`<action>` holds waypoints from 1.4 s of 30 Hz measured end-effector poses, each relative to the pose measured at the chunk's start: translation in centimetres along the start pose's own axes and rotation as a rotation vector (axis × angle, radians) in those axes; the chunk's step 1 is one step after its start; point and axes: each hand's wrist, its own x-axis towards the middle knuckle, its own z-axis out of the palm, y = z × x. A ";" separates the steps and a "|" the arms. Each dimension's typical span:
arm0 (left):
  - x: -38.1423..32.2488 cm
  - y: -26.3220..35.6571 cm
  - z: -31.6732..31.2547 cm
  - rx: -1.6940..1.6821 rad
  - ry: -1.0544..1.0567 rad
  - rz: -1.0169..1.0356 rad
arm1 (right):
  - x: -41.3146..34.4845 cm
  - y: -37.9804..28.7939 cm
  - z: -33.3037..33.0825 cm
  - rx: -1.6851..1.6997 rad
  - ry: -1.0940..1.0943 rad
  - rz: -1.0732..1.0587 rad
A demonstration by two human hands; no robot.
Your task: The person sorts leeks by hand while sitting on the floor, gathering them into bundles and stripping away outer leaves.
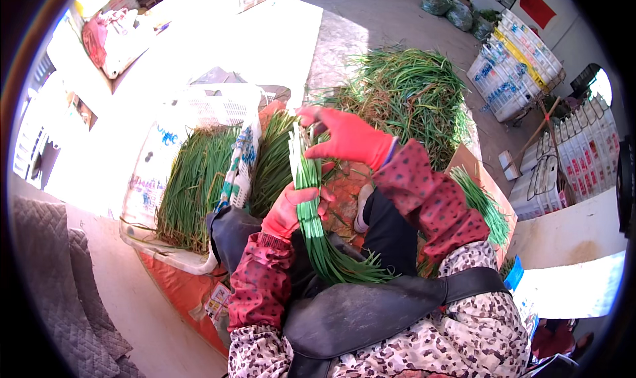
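Note:
My left hand (284, 213), in a red glove, grips a bunch of garlic chives (309, 210) around its middle. The pale stem ends point up and away from me, while the green leaves droop over my lap. My right hand (343, 137), also gloved in red, is at the pale ends with thumb and fingers apart; whether the fingertips touch the stems is hard to tell. Beside my left knee, a white plastic crate (141, 189) holds many chives (198, 184). More loose chives (272, 164) lie between that crate and the bunch.
Beyond my right hand lies a large heap of chives (407, 100). A smaller bunch (482, 206) rests on cardboard at my right. Stacked white crates (516, 65) and more crates (581, 149) stand further right. Filled plastic bags (447, 8) sit at the back. Orange sheeting (179, 288) covers the ground.

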 end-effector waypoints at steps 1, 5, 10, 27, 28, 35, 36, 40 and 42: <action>0.7 -0.3 0.6 0.006 0.010 -0.008 | 0.3 1.7 1.4 -0.085 0.066 -0.052; 0.4 -0.3 2.0 -0.045 -0.066 -0.049 | 0.4 4.5 2.4 0.033 0.169 0.164; 0.9 -0.9 2.7 -0.050 -0.046 -0.142 | 0.6 7.4 -2.8 0.380 0.343 0.473; 6.6 6.3 0.3 -0.032 0.396 0.402 | -2.8 1.2 8.4 0.423 0.349 0.108; 6.4 7.1 0.8 0.059 0.526 0.363 | -3.8 0.7 10.2 0.491 0.403 0.099; 9.7 9.5 1.1 0.086 0.376 0.412 | -8.8 -1.1 2.5 0.413 0.127 0.465; 10.7 10.2 0.8 0.046 0.323 0.430 | -9.8 -0.8 0.8 0.219 0.110 0.462; 12.5 12.9 -0.4 0.185 0.302 0.495 | -17.9 2.3 -8.1 -0.382 0.066 0.471; 11.9 11.4 1.9 0.319 0.282 0.356 | -24.1 5.3 -12.7 -0.464 0.130 0.594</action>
